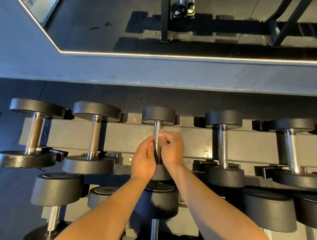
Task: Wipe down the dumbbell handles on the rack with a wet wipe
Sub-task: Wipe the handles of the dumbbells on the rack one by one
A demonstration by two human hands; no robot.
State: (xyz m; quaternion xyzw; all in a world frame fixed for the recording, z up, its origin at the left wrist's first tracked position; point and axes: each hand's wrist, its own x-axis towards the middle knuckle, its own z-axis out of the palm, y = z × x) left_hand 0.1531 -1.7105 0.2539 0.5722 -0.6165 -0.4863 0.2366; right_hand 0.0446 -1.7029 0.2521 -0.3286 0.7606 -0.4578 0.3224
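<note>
Head view suggested the job was partway: on the top row of the rack (190, 141), the left hand (144, 158) curled its fingers round the middle dumbbell handle (157, 129) while the right hand (172, 149) pinched the wet wipe (161, 134) against it (what else was already wiped could not be told).

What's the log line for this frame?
phase: wipe; target: knurled steel handle, middle top-row dumbbell; right hand: white wet wipe on it; left hand: grips it

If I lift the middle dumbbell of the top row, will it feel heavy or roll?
Likely heavy for its size: the middle dumbbell has thick round heads. Round heads could roll, but the rack cradles seem to hold it. Its knurled handle probably resists slipping.
</note>
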